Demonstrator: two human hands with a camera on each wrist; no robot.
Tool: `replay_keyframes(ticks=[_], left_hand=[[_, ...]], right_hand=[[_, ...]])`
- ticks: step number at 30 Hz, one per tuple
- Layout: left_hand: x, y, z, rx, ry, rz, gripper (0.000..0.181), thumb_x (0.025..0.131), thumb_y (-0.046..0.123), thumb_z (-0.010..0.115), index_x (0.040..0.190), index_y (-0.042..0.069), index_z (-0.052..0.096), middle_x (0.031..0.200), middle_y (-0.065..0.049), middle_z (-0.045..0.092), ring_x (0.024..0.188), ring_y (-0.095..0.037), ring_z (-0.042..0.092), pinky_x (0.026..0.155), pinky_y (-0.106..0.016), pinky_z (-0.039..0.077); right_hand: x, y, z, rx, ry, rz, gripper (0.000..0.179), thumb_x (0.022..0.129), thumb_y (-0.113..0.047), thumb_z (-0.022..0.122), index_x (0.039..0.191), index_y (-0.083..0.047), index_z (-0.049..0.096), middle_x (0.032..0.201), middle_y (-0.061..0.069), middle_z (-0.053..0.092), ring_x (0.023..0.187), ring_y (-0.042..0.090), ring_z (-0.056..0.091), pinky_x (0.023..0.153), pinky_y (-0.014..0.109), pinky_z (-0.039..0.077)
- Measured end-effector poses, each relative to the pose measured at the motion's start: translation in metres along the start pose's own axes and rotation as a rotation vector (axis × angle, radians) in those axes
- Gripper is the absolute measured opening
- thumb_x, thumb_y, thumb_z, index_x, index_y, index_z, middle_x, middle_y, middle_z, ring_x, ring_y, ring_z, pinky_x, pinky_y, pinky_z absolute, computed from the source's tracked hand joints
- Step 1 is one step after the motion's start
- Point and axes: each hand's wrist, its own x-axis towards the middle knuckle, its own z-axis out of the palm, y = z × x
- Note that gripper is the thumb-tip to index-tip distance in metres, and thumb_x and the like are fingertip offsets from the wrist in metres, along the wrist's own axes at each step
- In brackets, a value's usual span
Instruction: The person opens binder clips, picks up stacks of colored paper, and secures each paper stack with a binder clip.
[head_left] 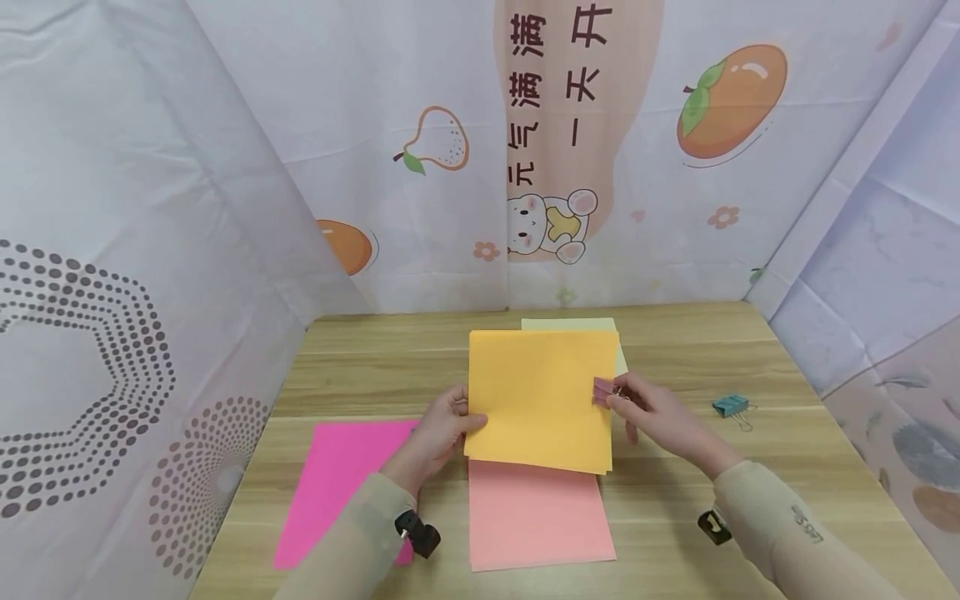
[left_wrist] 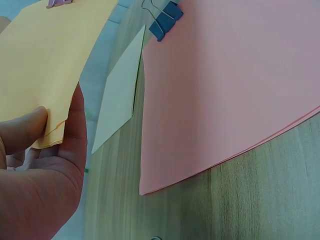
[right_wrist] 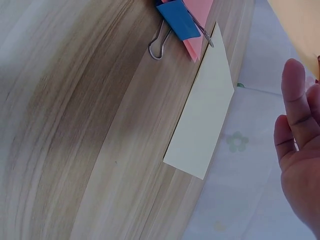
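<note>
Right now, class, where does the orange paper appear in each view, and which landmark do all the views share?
Head: orange paper below and slightly right of centre.
Left wrist: orange paper at upper left.
Right wrist: orange paper cut off in the upper-right corner.
Shared landmark: the pale sheet on the table.

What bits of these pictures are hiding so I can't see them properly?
- Head view: the orange sheets hide the far part of the salmon sheets and their blue clip.
- Head view: the left sleeve covers part of the bright pink paper.
- Left wrist view: the top edge cuts off the mauve clip.
- Right wrist view: the right edge cuts off part of the right hand.
- All views: orange sheets too thin to count.
</note>
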Motion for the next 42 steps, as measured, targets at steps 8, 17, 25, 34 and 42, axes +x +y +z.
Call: replay_keyframes(ticks=[8, 17, 25, 34, 42], left_hand=[[0.001, -0.002, -0.002, -0.021, -0.004, -0.002, 0.030, 0.096, -0.008, 0.059, 0.125, -0.003, 0.054, 0.110, -0.015, 0.072, 0.093, -0.023, 0.073, 0.076, -0.038, 0.062], [-0.001, 0.000, -0.004, -0.067, -0.030, -0.019, 0.026, 0.095, -0.007, 0.060, 0.120, -0.002, 0.054, 0.107, -0.012, 0.073, 0.094, -0.024, 0.073, 0.077, -0.041, 0.062], [-0.001, 0.001, -0.006, -0.099, -0.051, -0.025, 0.027, 0.095, -0.008, 0.060, 0.121, -0.002, 0.054, 0.108, -0.012, 0.073, 0.096, -0.024, 0.073, 0.079, -0.039, 0.062], [-0.003, 0.004, -0.010, -0.107, -0.028, -0.019, 0.023, 0.094, -0.009, 0.061, 0.113, 0.001, 0.054, 0.102, -0.010, 0.072, 0.089, -0.019, 0.072, 0.075, -0.033, 0.061], [-0.002, 0.002, -0.018, -0.115, -0.014, -0.007, 0.018, 0.095, -0.009, 0.060, 0.106, 0.004, 0.054, 0.098, -0.008, 0.071, 0.086, -0.017, 0.071, 0.073, -0.030, 0.060]], right_hand=[[0.002, 0.002, 0.001, 0.013, -0.001, -0.006, 0.039, 0.107, -0.040, 0.053, 0.128, -0.008, 0.054, 0.063, 0.005, 0.062, 0.078, 0.024, 0.065, 0.079, 0.034, 0.049], [0.004, -0.001, 0.000, 0.047, -0.011, 0.042, 0.049, 0.107, -0.045, 0.051, 0.138, -0.007, 0.050, 0.064, 0.006, 0.062, 0.116, 0.036, 0.063, 0.095, 0.049, 0.049], [0.007, 0.000, 0.001, 0.044, -0.006, 0.055, 0.060, 0.106, -0.046, 0.053, 0.150, -0.007, 0.043, 0.097, 0.012, 0.067, 0.090, 0.024, 0.068, 0.093, 0.046, 0.049], [0.008, 0.007, 0.002, 0.086, 0.002, 0.004, 0.067, 0.106, -0.039, 0.055, 0.161, -0.013, 0.027, 0.132, 0.018, 0.054, 0.083, 0.033, 0.070, 0.087, 0.044, 0.049], [0.003, 0.012, -0.001, 0.073, 0.004, 0.030, 0.067, 0.106, -0.039, 0.056, 0.160, -0.011, 0.027, 0.127, 0.016, 0.056, 0.083, 0.032, 0.068, 0.086, 0.043, 0.049]])
